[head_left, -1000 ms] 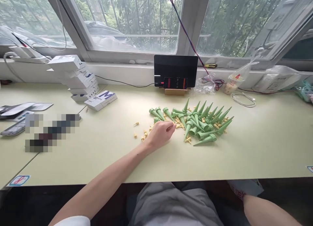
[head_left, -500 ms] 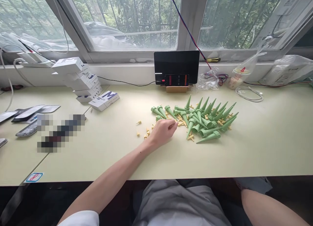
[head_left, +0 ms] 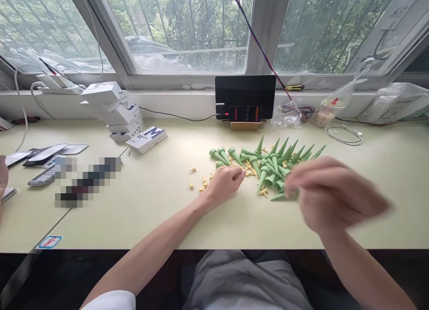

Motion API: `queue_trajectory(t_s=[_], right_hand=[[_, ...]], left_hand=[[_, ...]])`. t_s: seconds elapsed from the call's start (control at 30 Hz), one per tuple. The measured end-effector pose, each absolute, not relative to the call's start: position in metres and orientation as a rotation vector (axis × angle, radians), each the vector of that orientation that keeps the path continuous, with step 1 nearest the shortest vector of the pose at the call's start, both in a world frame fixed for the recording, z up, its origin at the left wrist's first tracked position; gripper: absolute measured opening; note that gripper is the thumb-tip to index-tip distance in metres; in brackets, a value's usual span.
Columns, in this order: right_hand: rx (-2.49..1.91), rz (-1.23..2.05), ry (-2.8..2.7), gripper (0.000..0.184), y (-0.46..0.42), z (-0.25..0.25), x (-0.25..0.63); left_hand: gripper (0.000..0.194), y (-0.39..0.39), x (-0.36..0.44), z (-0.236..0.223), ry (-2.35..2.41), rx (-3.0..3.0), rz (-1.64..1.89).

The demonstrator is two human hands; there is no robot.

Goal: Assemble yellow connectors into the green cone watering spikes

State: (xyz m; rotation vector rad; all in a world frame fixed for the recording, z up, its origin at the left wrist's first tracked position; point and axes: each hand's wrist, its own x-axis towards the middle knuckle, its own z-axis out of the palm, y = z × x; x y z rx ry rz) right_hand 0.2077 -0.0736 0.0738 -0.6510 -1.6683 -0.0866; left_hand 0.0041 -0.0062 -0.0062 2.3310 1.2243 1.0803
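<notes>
A heap of green plastic cones (head_left: 272,163) lies on the pale table (head_left: 161,198), with small yellow plugs (head_left: 202,185) scattered among and left of them. My left hand (head_left: 225,183) rests at the heap's left edge, its fingers pinched together on something small that I cannot make out. My right hand (head_left: 330,194) is smeared by motion over the heap's right side, fingers stretched leftward near a green cone (head_left: 283,195); whether it holds anything is not visible.
A dark tablet (head_left: 245,96) and a phone (head_left: 244,113) stand at the back by the window. White boxes (head_left: 115,108) are stacked at the back left, with remotes (head_left: 40,177) beyond. Bags and cables (head_left: 342,133) lie at the back right. Another person's hand (head_left: 2,176) shows at the left edge.
My right hand has come up from under the table and now sits over the right side of the cone heap. My left hand has stayed at the heap's left edge.
</notes>
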Motion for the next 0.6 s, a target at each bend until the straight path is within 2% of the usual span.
queue_trajectory(t_s=[0.3, 0.6], right_hand=[[-0.770, 0.257, -1.980, 0.025, 0.000, -0.010, 0.171], [-0.779, 0.396, -1.980, 0.024, -0.008, -0.014, 0.167]], left_hand=[[0.041, -0.002, 0.003, -0.007, 1.455, 2.206, 1.113], [0.039, -0.003, 0.004, -0.006, 1.444, 2.180, 1.085]])
